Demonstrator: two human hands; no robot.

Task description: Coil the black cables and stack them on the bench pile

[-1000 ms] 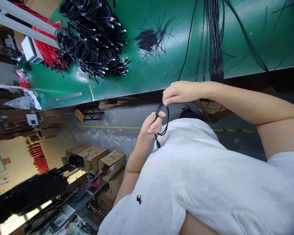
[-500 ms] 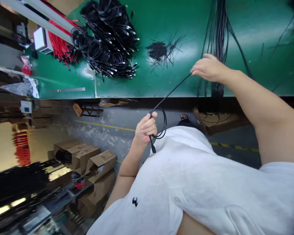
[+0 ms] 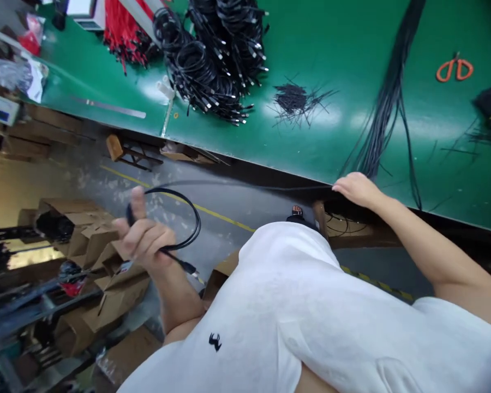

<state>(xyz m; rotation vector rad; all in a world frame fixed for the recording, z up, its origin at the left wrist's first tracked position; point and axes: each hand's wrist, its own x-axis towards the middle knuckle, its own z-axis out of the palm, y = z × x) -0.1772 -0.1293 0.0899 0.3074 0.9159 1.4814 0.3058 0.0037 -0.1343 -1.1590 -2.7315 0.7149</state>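
Out over the floor, my left hand point(image 3: 149, 237) is closed on a looped black cable point(image 3: 194, 218), its thumb raised and blurred. A connector end of that cable sticks out below the fingers. From the loop, a thin stretch of cable runs across to my right hand point(image 3: 355, 188), which pinches it at the table's front edge. Just behind the right hand lies a long bundle of black cables point(image 3: 393, 93) on the green table point(image 3: 323, 38). A small heap of short black ties or wire pieces point(image 3: 291, 99) sits left of the bundle.
Coiled black cables point(image 3: 213, 65) and red cables point(image 3: 125, 33) lie at the table's back left. Orange-handled scissors point(image 3: 454, 69) rest to the right. Cardboard boxes point(image 3: 123, 284) stand on the floor at lower left, and a wooden stool point(image 3: 126, 152) is under the table edge.
My left hand has moved far left with the coil, and the cable between my hands has lengthened. My right hand is lower, at the table edge. The view has turned, bringing the scissors in.
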